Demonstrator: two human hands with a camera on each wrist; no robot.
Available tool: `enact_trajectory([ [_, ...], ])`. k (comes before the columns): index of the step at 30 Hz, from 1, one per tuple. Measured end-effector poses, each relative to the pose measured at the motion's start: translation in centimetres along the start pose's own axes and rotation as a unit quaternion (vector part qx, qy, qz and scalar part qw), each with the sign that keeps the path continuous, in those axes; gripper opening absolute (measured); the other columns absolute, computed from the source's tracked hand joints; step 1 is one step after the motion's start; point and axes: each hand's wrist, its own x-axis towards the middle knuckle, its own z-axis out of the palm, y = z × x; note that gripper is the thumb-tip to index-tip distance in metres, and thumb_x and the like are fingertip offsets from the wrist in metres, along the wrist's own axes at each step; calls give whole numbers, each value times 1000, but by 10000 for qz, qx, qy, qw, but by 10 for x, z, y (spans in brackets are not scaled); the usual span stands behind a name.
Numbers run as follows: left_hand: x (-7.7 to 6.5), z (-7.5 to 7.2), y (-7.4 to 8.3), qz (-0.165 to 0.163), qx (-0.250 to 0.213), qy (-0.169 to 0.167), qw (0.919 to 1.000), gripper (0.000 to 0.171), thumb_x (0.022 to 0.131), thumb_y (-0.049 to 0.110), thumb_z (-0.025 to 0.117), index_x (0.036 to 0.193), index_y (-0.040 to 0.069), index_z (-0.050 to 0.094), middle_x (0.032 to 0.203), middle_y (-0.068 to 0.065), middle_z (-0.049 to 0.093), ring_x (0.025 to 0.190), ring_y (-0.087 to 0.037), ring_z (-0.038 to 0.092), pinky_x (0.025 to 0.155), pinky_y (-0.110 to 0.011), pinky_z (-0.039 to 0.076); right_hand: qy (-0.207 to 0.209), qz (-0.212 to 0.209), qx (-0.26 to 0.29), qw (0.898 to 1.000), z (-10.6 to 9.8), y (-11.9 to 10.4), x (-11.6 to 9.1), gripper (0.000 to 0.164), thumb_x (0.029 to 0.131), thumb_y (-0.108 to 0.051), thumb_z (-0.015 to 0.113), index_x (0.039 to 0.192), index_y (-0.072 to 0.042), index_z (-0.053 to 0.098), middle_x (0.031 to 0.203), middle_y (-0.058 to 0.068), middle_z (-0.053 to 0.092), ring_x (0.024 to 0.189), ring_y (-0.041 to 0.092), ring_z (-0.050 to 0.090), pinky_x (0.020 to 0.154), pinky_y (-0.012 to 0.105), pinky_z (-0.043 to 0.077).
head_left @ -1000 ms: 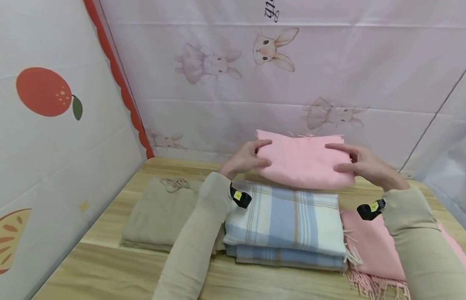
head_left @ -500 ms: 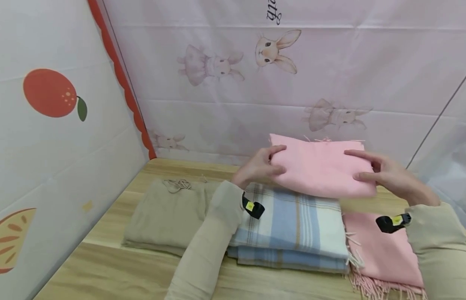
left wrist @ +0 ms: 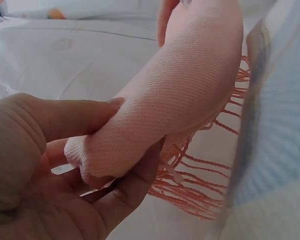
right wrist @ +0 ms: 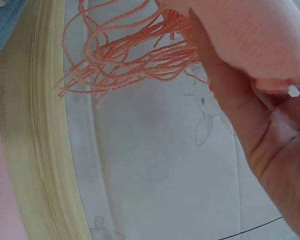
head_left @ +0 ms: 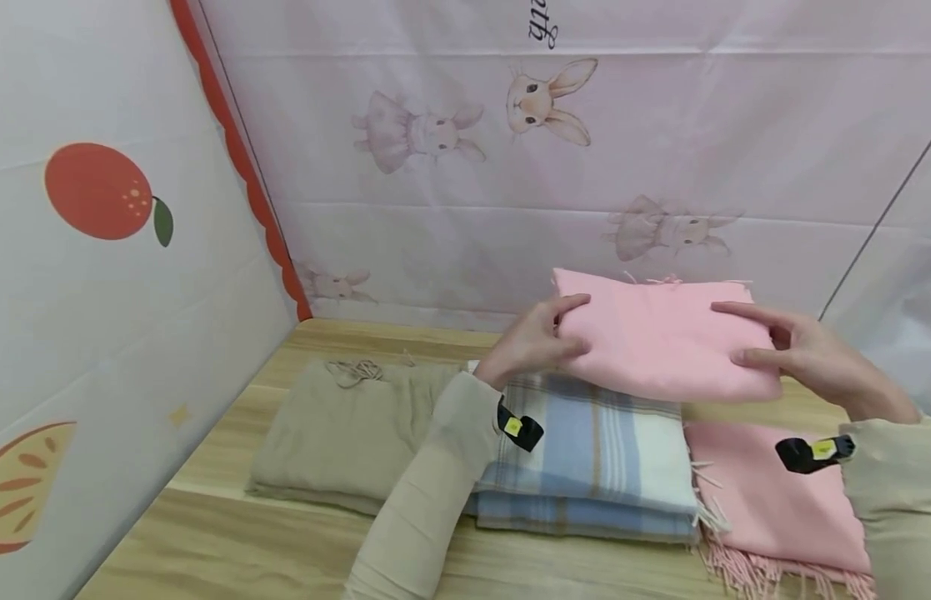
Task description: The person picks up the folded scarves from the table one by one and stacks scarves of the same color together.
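Observation:
A folded pink scarf point(head_left: 660, 342) is held up above the back of the table, between two hands. My left hand point(head_left: 536, 337) pinches its left end, thumb on the near face and fingers behind; the left wrist view shows the thumb point(left wrist: 84, 117) pressing the woven cloth. At the opposite end my right hand point(head_left: 810, 346) grips the scarf the same way. Twisted fringe point(right wrist: 139, 55) dangles from the scarf in the right wrist view. Below it lies a folded blue and white plaid scarf point(head_left: 578, 450), partly covered by the raised scarf in the head view.
Left of the plaid stack lies a folded beige cloth point(head_left: 330, 442) with a tangle of cord on top. Another folded pink scarf point(head_left: 780, 492) with fringe lies to the right. Behind the wooden table point(head_left: 232, 533) hangs a rabbit-print backdrop point(head_left: 450, 242).
Both hands have carried the pink scarf to the right, from above the plaid stack toward the other pink scarf. The folded cloths on the table stay where they were.

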Motion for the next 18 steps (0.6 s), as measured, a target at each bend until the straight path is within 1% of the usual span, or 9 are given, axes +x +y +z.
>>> enact_trajectory([
  [1, 0, 0, 0, -7, -17, -17, 10000, 64, 90, 3, 72, 151, 8, 50, 101, -13, 52, 74, -16, 41, 64, -23, 38, -16, 8, 3, 10000, 0, 0, -1, 62, 97, -5, 68, 152, -26, 51, 99, 5, 60, 83, 10, 57, 64, 25, 49],
  [3, 0, 2, 0, 33, 16, 12, 10000, 64, 90, 4, 72, 150, 8, 51, 106, -10, 54, 78, -13, 44, 66, -21, 39, -49, 4, 62, 10000, -1, 0, -1, 62, 97, -4, 68, 153, -23, 49, 103, 3, 63, 86, 9, 60, 66, 25, 52],
  [5, 0, 3, 1, 24, -61, -37, 10000, 64, 90, 4, 71, 151, 9, 50, 103, -13, 54, 72, -16, 43, 64, -23, 39, -45, -20, 127, 9999, -1, 1, -3, 63, 97, -2, 67, 154, -21, 48, 104, 2, 64, 87, 9, 62, 67, 26, 54],
  [8, 1, 5, 2, 85, -94, 6, 9999, 63, 90, 3, 71, 150, 8, 51, 111, -12, 55, 78, -13, 45, 67, -22, 40, 54, -36, 49, 10000, -2, 3, -5, 65, 96, 0, 67, 153, -24, 49, 101, 1, 64, 85, 9, 62, 66, 25, 53],
  [10, 1, 6, 2, 72, -176, 2, 9998, 64, 91, 3, 71, 151, 8, 50, 103, -11, 53, 73, -14, 43, 65, -23, 39, 109, -69, 37, 9999, -2, 4, -6, 65, 95, 1, 68, 152, -25, 50, 96, 3, 63, 81, 10, 60, 63, 25, 51],
  [12, 0, 6, 2, 45, -202, 36, 9998, 63, 91, 3, 71, 150, 8, 51, 95, -5, 51, 71, -11, 42, 65, -22, 39, 137, -110, 49, 9998, -2, 5, -7, 65, 95, 2, 68, 151, -27, 52, 92, 5, 63, 79, 10, 59, 62, 24, 50],
  [14, -2, 7, 2, -27, -245, 18, 9997, 63, 92, 4, 71, 151, 9, 50, 83, -2, 41, 62, -11, 37, 60, -23, 37, 118, -163, 115, 9997, -2, 6, -7, 66, 94, 4, 67, 150, -27, 53, 91, 5, 63, 79, 10, 60, 62, 24, 50],
  [16, -3, 8, 2, -64, -235, 12, 9997, 63, 92, 4, 71, 151, 10, 50, 79, -2, 36, 59, -11, 34, 58, -23, 36, 40, -173, 198, 9996, -2, 6, -7, 66, 95, 5, 66, 151, -27, 52, 94, 4, 65, 80, 10, 62, 62, 24, 52],
  [18, -3, 9, 2, -47, -207, 32, 9998, 63, 92, 4, 72, 151, 11, 51, 88, -3, 47, 67, -11, 42, 62, -22, 38, -9, -140, 258, 9996, -3, 6, -9, 66, 95, 5, 65, 152, -26, 51, 99, 1, 66, 85, 8, 63, 65, 24, 54],
])
